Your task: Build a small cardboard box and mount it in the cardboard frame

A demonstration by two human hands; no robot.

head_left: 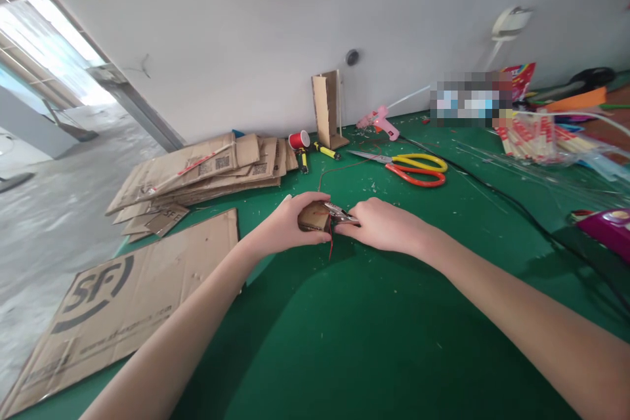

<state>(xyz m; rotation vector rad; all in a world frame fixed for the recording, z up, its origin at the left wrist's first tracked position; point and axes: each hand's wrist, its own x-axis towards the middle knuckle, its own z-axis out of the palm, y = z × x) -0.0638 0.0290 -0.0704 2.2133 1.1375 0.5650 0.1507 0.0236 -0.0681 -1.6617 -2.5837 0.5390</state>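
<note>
Near the middle of the green table, my left hand point(288, 226) is closed around a small cardboard piece point(314, 217), thumb on the near side and fingers on the far side. My right hand point(377, 223) grips a metal hand tool that looks like pliers point(339, 214). The tool's jaws reach over the right edge of the cardboard piece. A red wire point(331, 246) hangs down from that edge, and a thin strand runs back across the table behind my hands. The tool's handles are mostly hidden inside my right hand.
Scissors point(418, 167) with yellow and red handles lie behind my right hand. Beyond are a pink glue gun point(384, 123), an upright cardboard stand point(325, 108) and a red wire spool point(299, 140). Stacked cardboard point(197, 167) and a flat sheet point(162, 275) lie left. A black cable point(492, 190) crosses the right.
</note>
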